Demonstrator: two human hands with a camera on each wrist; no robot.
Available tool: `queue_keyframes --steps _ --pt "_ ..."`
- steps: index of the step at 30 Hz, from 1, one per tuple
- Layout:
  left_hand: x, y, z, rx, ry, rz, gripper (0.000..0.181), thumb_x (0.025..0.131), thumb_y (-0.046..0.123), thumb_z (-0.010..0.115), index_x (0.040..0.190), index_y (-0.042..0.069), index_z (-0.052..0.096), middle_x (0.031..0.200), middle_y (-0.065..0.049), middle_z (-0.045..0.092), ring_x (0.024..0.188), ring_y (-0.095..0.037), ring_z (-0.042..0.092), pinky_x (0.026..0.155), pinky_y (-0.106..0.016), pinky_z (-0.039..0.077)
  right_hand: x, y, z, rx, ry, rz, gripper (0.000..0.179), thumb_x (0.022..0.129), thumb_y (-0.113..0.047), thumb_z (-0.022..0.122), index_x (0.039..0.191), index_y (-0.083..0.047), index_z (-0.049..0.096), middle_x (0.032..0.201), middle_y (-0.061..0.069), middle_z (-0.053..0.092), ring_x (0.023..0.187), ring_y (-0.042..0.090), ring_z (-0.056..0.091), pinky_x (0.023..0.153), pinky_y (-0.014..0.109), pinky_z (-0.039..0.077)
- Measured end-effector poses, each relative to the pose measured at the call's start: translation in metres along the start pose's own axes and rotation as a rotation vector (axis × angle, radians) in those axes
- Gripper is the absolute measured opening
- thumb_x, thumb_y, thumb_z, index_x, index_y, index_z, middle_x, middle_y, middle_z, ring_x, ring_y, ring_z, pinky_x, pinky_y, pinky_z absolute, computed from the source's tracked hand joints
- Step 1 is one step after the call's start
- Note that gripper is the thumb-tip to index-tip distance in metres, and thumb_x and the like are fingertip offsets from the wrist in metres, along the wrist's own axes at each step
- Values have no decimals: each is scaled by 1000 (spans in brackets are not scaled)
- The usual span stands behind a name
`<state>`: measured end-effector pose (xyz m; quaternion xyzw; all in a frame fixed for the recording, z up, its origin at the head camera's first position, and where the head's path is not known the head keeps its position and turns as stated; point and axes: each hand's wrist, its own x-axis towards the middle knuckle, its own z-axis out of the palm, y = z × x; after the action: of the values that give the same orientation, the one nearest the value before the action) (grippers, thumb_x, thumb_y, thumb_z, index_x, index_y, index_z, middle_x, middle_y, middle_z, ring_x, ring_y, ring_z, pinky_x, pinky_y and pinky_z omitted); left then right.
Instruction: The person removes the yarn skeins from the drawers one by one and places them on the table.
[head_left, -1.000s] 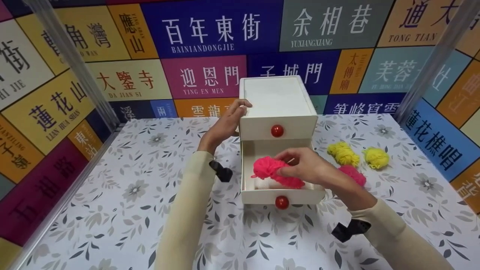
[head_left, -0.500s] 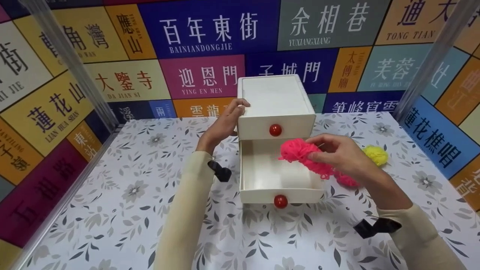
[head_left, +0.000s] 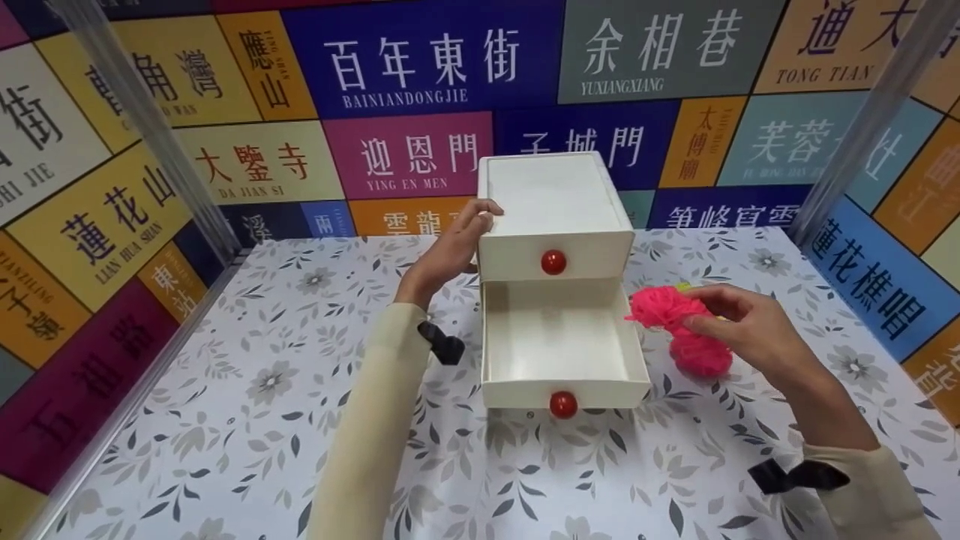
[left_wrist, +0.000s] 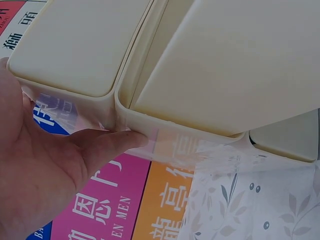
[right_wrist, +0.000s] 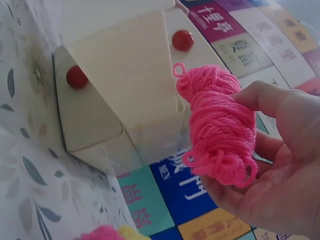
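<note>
A person in cream sleeves sits or stands at a tabletop spread with grey leaves and flowers on white, before walls panelled in blue, magenta, yellow and orange and lettered with Chinese characters; a clear post rises at either side. At centre stands a white drawer unit, its lower drawer pulled out. The right hand pinches a bundle of pink yarn between thumb and fingers, just right of that drawer. Another pink bundle lies below it, near a sliver of yellow yarn. The left hand grips the drawer unit's upper left edge, thumb along the side.
</note>
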<state>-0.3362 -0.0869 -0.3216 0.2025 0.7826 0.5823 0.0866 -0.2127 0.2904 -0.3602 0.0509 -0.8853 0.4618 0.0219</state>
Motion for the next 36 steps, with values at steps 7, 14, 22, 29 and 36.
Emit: queue_keyframes --steps 7,14,22,29,36 --pt "-1 -2 1 -13 8 -1 23 109 33 29 128 26 40 129 -14 52 106 -30 60 93 -54 53 2 26 -18 -6 15 28 50 96 -37 66 136 -8 56 104 -24 59 93 -2 56 77 13 51" --pt "1 -1 2 -15 3 8 24 108 31 29 128 25 40 130 -15 51 106 -30 60 91 -54 53 4 50 -43 -10 38 134 46 96 -44 64 133 -18 57 102 -26 56 92 -3 55 75 13 52" --pt "0 0 0 -2 -1 0 24 108 32 29 129 25 39 134 -15 50 110 -30 59 93 -52 53 11 80 -63 -13 6 224 40 95 -47 64 129 -26 59 95 -32 58 90 -5 53 76 15 49" --pt "-1 -2 1 -3 -2 -2 24 108 33 29 129 26 39 134 -14 50 110 -30 59 92 -51 54 11 102 -72 -16 -25 286 45 93 -53 63 130 -28 58 94 -35 55 99 2 44 77 17 47" --pt "-2 -2 2 3 11 7 23 108 33 30 129 27 40 139 -12 47 114 -31 58 96 -57 52 12 125 -77 -64 -44 353 65 94 -54 61 141 -11 51 97 -29 54 110 16 42 85 31 41"
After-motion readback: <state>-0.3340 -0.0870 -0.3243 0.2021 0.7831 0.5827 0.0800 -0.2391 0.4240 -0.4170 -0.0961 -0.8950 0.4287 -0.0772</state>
